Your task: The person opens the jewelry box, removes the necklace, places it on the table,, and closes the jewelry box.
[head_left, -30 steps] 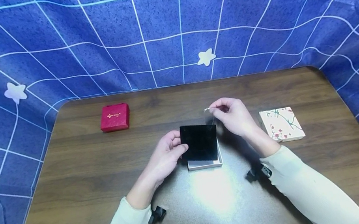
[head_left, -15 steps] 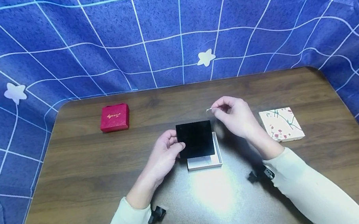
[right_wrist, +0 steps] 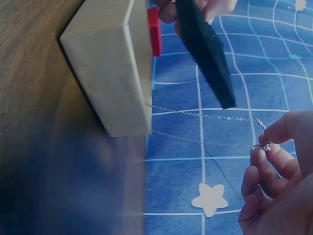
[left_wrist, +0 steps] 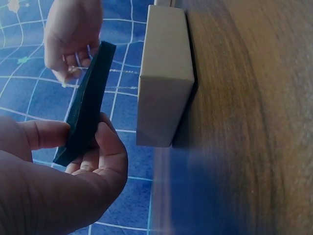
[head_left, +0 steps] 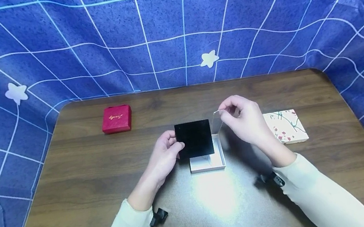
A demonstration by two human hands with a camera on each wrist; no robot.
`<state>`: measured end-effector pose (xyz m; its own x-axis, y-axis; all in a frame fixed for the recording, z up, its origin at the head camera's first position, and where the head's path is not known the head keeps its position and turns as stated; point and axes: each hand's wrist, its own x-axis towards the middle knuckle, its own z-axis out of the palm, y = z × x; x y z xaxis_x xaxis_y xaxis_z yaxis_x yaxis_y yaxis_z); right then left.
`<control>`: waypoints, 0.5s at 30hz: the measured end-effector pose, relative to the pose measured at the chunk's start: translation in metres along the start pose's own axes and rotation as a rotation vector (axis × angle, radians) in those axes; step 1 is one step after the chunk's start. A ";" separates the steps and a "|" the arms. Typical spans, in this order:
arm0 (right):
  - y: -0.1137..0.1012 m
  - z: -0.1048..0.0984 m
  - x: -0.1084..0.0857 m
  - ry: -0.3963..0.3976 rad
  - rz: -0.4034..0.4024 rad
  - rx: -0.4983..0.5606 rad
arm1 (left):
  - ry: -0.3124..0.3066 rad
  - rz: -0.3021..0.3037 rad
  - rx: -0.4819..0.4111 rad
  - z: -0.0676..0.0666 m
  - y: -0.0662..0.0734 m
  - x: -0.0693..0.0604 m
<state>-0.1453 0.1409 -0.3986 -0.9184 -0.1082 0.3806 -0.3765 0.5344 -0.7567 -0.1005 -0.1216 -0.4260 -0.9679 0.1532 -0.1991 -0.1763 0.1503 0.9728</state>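
Note:
My left hand [head_left: 164, 155] pinches a flat black square pad [head_left: 194, 139] by its left edge. The pad is held above an open white box [head_left: 218, 160] and covers part of it. Between the thumb and fingers of my right hand [head_left: 244, 118] is one end of a thin silver chain necklace [right_wrist: 208, 116]. Two strands of it run down from the fingers into the box [right_wrist: 105, 73], as the right wrist view shows. Whatever part of the chain lies inside the box is mostly hidden. In the left wrist view the pad [left_wrist: 88, 105] appears edge-on, tilted beside the box [left_wrist: 166, 63].
A red box [head_left: 116, 119] with gold lettering sits at the back left of the wooden table [head_left: 80, 180]. To the right, partly behind my right forearm, lies a white lid [head_left: 286, 127] with a floral print. A blue curtain [head_left: 163, 27] hangs beyond the table.
The black pad has moved left and slightly away from me, uncovering more of the box. My right hand has shifted right with the chain, and its hanging strands now show.

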 end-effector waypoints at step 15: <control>-0.029 -0.025 -0.001 0.044 -0.129 0.011 | 0.009 -0.004 -0.003 0.001 0.000 0.000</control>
<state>-0.1304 0.1465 -0.3639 -0.8563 -0.1383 0.4977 -0.4924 0.5096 -0.7056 -0.1001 -0.1211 -0.4258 -0.9689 0.1435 -0.2016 -0.1805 0.1478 0.9724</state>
